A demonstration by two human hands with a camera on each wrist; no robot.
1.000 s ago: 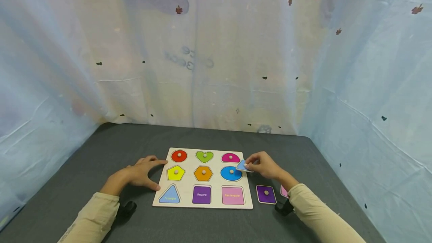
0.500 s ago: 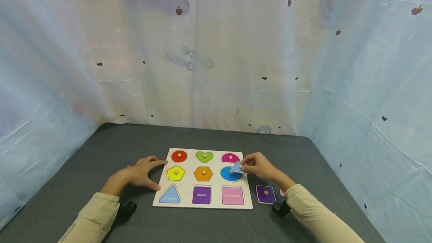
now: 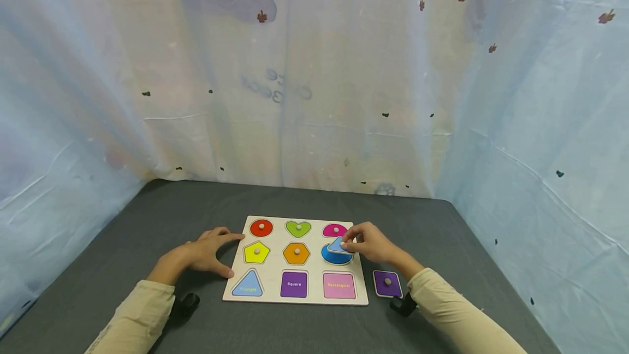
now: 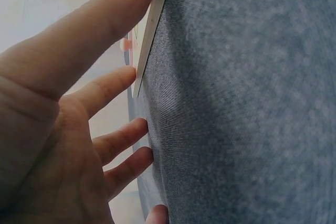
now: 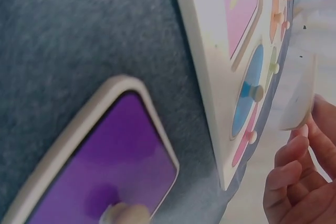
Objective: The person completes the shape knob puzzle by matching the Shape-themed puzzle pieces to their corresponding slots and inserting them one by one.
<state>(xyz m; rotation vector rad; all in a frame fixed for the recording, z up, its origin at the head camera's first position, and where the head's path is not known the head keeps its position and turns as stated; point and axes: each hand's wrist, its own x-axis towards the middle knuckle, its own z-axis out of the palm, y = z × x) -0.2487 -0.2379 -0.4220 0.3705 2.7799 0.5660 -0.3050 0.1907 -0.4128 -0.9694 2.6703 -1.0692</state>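
Note:
A pale wooden shape puzzle board lies flat on the dark cloth. My left hand spreads along its left edge, thumb and forefinger touching the side; the left wrist view shows the other fingers resting on the cloth. My right hand pinches a light blue triangle piece and holds it above the blue oval piece. In the right wrist view the triangle's bare wooden underside shows, raised off the board. The printed triangle slot, square slot and rectangle slot form the near row.
A purple square piece with a knob lies right of the board, by the right wrist's black strap. Red circle, green heart, yellow pentagon and orange hexagon pieces sit in the board. Sheeting hangs around the table.
My right hand has carried the triangle piece leftward from the board's right edge to over the blue oval. The pink piece at right is now hidden behind the sleeve. My left hand stays put.

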